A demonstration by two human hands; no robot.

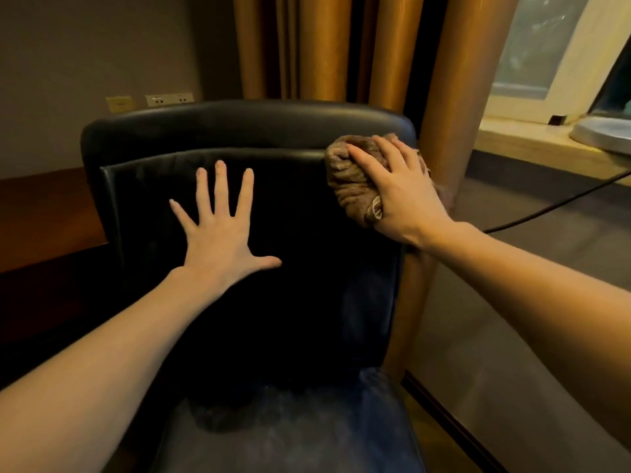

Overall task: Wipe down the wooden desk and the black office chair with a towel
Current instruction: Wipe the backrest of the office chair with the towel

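Observation:
The black office chair [297, 131] faces me and fills the middle of the view. Its seat shows dusty grey marks at the bottom. My left hand [222, 230] lies flat on the backrest with its fingers spread. My right hand [396, 196] presses a bunched brown towel [351, 179] against the upper right corner of the backrest, fingers curled over the cloth. The wooden desk [44, 213] stands behind the chair on the left.
Gold curtains [444, 80] hang just behind the chair. To the right are a window sill [522, 138] with a pale round object on it, and a black cable [553, 206] crossing the grey wall below. Wall sockets [169, 99] sit above the desk.

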